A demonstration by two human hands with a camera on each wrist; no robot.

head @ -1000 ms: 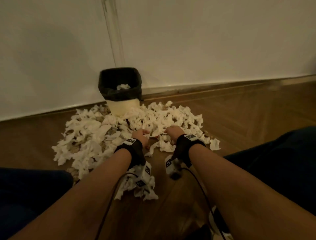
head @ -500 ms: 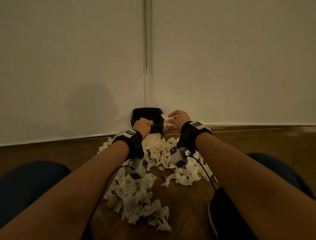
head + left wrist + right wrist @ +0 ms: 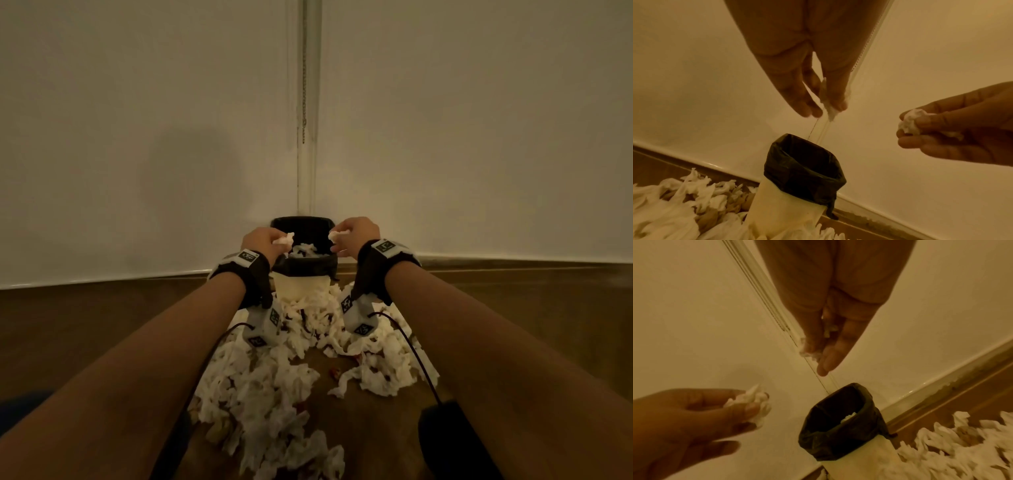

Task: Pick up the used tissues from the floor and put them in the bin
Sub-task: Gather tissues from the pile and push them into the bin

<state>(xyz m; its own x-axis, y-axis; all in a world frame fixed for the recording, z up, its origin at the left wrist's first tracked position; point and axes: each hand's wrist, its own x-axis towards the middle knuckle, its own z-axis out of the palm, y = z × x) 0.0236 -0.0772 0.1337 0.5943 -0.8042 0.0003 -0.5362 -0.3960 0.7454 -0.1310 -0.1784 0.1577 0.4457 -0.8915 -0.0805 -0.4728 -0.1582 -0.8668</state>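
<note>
A cream bin with a black liner stands at the foot of the wall, several tissues inside. My left hand is raised over the bin's left rim and pinches a crumpled white tissue. My right hand hovers over the right rim, its fingertips pinching another tissue. In the left wrist view the left fingers pinch a tissue strip above the bin. In the right wrist view the right hand's tissue is high above the bin.
A heap of used tissues spreads over the wooden floor from the bin toward me. A white wall with a vertical seam and skirting board runs right behind the bin. My dark-clothed knee is at lower right.
Both hands have risen from the tissue pile on the floor, each with a tissue, and now hang over the bin's opening. My head view has lifted toward the wall.
</note>
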